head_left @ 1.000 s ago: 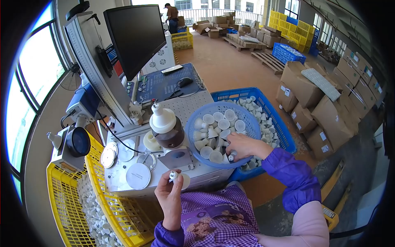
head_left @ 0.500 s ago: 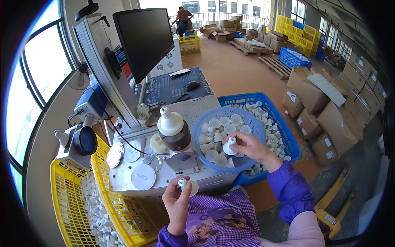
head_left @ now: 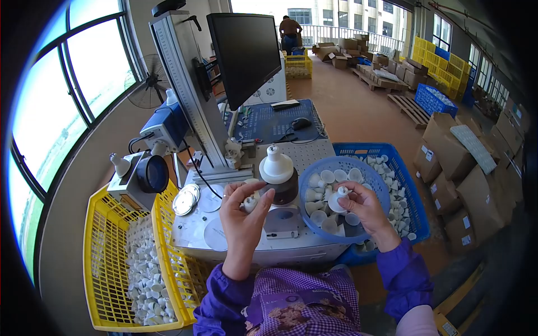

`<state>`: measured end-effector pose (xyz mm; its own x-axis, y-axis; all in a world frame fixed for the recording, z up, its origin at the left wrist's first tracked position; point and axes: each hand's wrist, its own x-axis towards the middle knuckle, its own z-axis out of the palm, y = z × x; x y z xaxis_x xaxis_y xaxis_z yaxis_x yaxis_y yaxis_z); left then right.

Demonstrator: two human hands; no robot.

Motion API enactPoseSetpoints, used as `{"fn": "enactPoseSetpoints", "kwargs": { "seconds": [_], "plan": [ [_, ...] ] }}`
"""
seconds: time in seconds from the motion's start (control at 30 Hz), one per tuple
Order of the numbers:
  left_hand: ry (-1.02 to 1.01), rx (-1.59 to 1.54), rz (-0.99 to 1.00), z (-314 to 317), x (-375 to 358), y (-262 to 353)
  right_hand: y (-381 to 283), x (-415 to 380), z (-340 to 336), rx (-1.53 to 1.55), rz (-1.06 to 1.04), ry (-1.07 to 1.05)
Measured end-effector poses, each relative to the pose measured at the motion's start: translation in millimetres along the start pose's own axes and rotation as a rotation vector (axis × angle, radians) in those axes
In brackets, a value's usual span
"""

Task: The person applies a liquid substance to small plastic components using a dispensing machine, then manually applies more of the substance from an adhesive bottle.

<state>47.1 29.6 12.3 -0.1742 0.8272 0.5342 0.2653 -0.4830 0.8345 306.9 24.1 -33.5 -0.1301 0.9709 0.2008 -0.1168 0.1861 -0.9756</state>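
My left hand (head_left: 245,219) is raised in front of the fixture, thumb and fingers curled round a small white funnel-shaped plastic part (head_left: 250,204), most of it hidden by the fingers. My right hand (head_left: 364,208) pinches another white funnel-shaped part (head_left: 337,199), its narrow tip up, over the round blue basket (head_left: 376,185). Between the hands, a larger white stepped cone (head_left: 276,167) stands upright on a dark cylindrical fixture (head_left: 284,190). Similar white cups (head_left: 318,217) lie jumbled in the round basket.
A yellow crate (head_left: 100,269) of white parts stands at left, below a lens head (head_left: 152,173) on a column. A monitor (head_left: 245,59) and mouse (head_left: 301,122) are behind. A blue crate (head_left: 412,210) sits under the basket; cartons (head_left: 457,151) stand right. A person (head_left: 290,32) is far back.
My left hand has moved up and forward, towards the fixture, with its white part. My right hand still holds its part over the basket. The view has shifted, so the scene appears further right.
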Motion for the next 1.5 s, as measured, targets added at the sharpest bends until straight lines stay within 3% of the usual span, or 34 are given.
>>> {"fn": "enactPoseSetpoints", "kwargs": {
  "seconds": [0.17,0.23,0.3,0.4,0.5,0.63,0.73,0.8,0.93,1.0,1.3,1.5],
  "plan": [
    [-0.048,0.307,0.099,14.3,63.1,12.7,-29.9,30.0,32.0,-0.032,-0.168,0.05],
    [-0.19,0.375,0.066,17.3,74.8,10.2,-36.3,47.4,45.2,-0.03,-0.204,0.05],
    [-0.193,0.346,0.067,11.3,74.8,15.7,-43.5,64.7,58.5,-0.028,-0.24,0.051],
    [-0.009,0.071,0.051,-9.3,61.1,24.9,-43.9,87.6,81.5,-0.105,-0.257,0.029],
    [0.029,-0.005,0.089,-29.5,42.9,17.2,-28.8,103.0,96.5,-0.126,-0.411,0.007],
    [-0.018,-0.188,-0.1,-43.9,18.1,-0.1,-25.3,105.5,103.6,-0.327,-0.378,0.014],
    [-0.018,-0.22,-0.153,-45.0,1.8,-11.2,-23.6,104.8,102.2,-0.417,-0.376,0.048],
    [-0.031,-0.252,-0.206,-42.9,-6.2,-16.9,-24.4,105.5,101.8,-0.235,-0.3,-0.026],
    [-0.078,-0.249,-0.22,-38.1,-15.4,-24.1,-18.1,102.9,106.5,-0.193,-0.305,-0.001],
    [-0.094,-0.264,-0.23,-36.3,-19.1,-24.3,-14.5,101.3,109.3,-0.341,-0.411,0.118],
    [-0.166,-0.263,-0.263,-35.3,-31.1,-25.1,-21.5,92.7,117.8,-0.453,-0.414,0.238],
    [-0.206,-0.276,-0.292,-31.5,-39.3,-23.9,-15.0,96.5,110.8,-0.393,-0.461,0.169]
  ]
}}
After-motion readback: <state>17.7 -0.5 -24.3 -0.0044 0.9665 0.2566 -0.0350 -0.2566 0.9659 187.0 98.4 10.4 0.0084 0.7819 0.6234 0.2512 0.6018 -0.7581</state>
